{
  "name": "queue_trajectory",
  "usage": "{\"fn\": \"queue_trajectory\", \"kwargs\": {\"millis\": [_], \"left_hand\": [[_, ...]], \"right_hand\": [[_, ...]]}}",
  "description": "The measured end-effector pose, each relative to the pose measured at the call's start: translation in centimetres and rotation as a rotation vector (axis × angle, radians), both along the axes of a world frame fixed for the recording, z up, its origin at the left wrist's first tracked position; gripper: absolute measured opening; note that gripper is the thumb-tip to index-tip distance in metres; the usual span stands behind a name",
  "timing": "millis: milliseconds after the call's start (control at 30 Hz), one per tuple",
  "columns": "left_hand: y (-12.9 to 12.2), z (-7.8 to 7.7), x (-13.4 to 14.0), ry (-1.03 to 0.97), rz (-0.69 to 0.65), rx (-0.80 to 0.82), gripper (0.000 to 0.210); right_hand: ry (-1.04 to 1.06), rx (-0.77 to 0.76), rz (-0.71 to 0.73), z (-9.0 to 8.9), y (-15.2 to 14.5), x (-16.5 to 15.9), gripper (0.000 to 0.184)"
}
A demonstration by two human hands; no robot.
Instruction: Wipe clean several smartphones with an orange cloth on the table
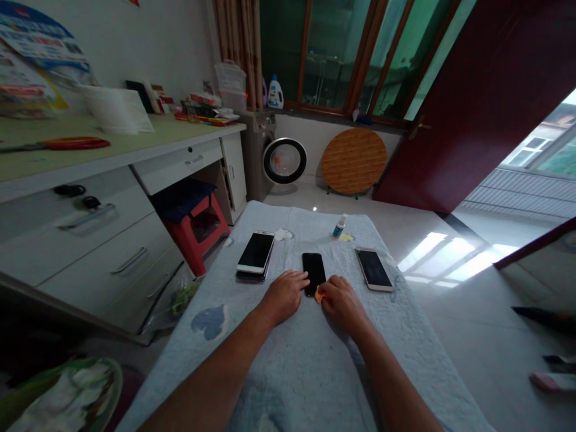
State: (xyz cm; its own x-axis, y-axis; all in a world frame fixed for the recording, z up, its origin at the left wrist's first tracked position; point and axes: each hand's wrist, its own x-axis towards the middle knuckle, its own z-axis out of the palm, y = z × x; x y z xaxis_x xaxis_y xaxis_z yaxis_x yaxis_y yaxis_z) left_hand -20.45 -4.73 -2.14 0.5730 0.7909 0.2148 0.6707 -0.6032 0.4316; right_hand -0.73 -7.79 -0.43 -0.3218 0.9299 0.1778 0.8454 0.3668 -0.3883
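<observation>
Two bare forearms (216, 378) extend from the lower edge of the view over the cloth-covered desk (301, 372) and converge on a black phone (314, 270). The phone lies flat, screen upward, between the left grip (284, 295) and the right grip (344, 303), its far end projecting beyond both. Left grip: fingers extended and close together, the tips resting at the phone's left edge, not closed around it. Right grip: fingertips pinched together on an orange cloth (318, 294), which is small, soft and crumpled, and meets the phone's near right corner.

Surrounding objects: to the left, a white-framed phone (257, 252) with a smooth dark screen rests on a darker slab-shaped device (252, 277); to the right, a pale-framed phone (374, 270) lies flat, slightly oblique. Beyond the black phone stands a small spray bottle (339, 227), upright, white with a blue label. The desk covering is pale blue and finely wrinkled, with a darker heart-shaped motif (209, 322). Background: a red stool (198, 237) and a wood-grained round tabletop (354, 160), leaning against the wall.
</observation>
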Motion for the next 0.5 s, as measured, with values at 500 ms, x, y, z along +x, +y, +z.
{"fn": "queue_trajectory", "kwargs": {"millis": [500], "left_hand": [[-0.5,0.8,0.1,0.005,0.005,0.015,0.045]], "right_hand": [[-0.075,0.035,0.026,0.0,0.3,-2.7,0.012]]}}
